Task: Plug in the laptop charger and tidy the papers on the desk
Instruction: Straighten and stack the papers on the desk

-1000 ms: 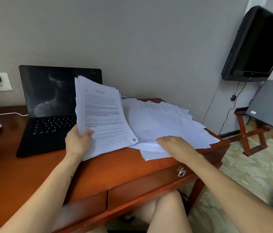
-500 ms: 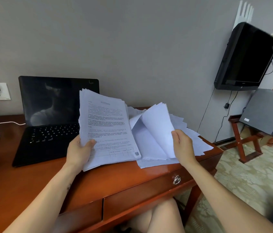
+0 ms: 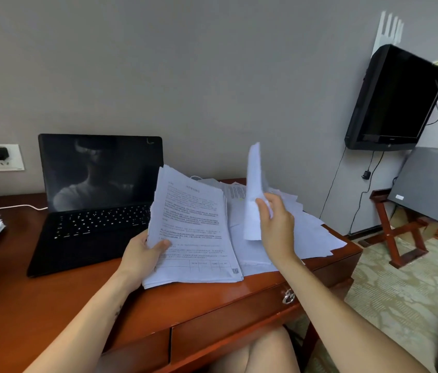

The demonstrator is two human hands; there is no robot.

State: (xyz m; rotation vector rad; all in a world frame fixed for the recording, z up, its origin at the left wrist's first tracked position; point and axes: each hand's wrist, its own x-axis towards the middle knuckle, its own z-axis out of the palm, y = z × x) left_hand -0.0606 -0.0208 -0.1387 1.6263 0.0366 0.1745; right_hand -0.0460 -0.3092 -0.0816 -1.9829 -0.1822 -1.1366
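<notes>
I read: right hand point(image 3: 277, 227) pinches sheet point(image 3: 253, 179) upright | stack point(image 3: 193, 232) just left, left hand point(image 3: 139, 257) gripping it | likely move: leftward

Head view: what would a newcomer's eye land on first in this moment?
First, the thick stack of printed pages that the left hand grips tilted up at the middle of the desk, and the white sheet the right hand holds upright beside it. Behind them a messy spread of loose papers covers the desk's right end, and an open black laptop, screen dark, sits to the left.
</notes>
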